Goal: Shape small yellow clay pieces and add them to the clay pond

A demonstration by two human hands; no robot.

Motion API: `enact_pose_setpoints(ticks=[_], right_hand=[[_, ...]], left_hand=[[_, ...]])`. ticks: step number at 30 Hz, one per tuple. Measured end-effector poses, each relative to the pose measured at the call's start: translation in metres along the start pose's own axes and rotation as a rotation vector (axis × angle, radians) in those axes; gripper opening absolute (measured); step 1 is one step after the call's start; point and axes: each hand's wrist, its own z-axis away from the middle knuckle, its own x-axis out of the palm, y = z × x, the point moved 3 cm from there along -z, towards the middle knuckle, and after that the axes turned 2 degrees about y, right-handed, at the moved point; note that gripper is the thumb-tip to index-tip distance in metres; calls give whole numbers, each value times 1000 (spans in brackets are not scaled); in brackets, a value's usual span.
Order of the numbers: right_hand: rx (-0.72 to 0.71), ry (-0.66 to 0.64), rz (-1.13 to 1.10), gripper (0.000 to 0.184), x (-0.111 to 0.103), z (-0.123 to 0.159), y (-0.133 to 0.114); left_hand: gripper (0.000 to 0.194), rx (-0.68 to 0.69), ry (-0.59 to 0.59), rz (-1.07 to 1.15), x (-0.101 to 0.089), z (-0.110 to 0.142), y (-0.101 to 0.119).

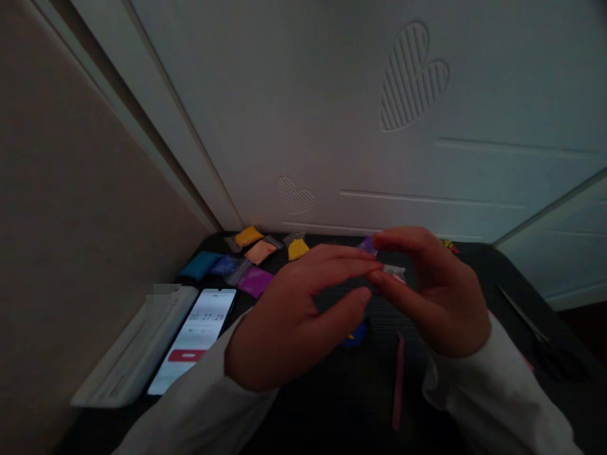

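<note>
My left hand [294, 316] and my right hand [434, 294] meet above a dark table [341, 404], both in white sleeves. Their fingertips pinch a small clear packet [394, 272] with purple and pinkish contents; the right thumb and forefinger close on it, and the left fingers touch its left end. A small blue lump [355, 335] lies on the table under the hands. A thin pink stick [398, 379] lies just below them.
Several small bags of coloured material, orange [248, 236], yellow [298, 248], blue [199, 265] and magenta [255, 281], lie at the back left. A lit phone [194, 338] rests beside a white box [137, 347]. Dark scissors [545, 344] lie at right. A white panel [379, 126] stands behind.
</note>
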Motion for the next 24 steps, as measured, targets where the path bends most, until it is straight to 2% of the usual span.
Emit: enact_pose_setpoints(ticks=[11, 16, 21, 24], right_hand=[[-64, 5, 86, 43, -5, -3, -4], [-67, 59, 109, 44, -9, -4, -1], [-147, 47, 186, 41, -3, -3, -10], [-141, 51, 181, 43, -3, -3, -8]], left_hand=[[30, -94, -85, 211, -3, 0, -4], [30, -136, -95, 318, -6, 0, -7], [32, -141, -96, 313, -1, -1, -6], [31, -138, -103, 383, 2, -2, -7]])
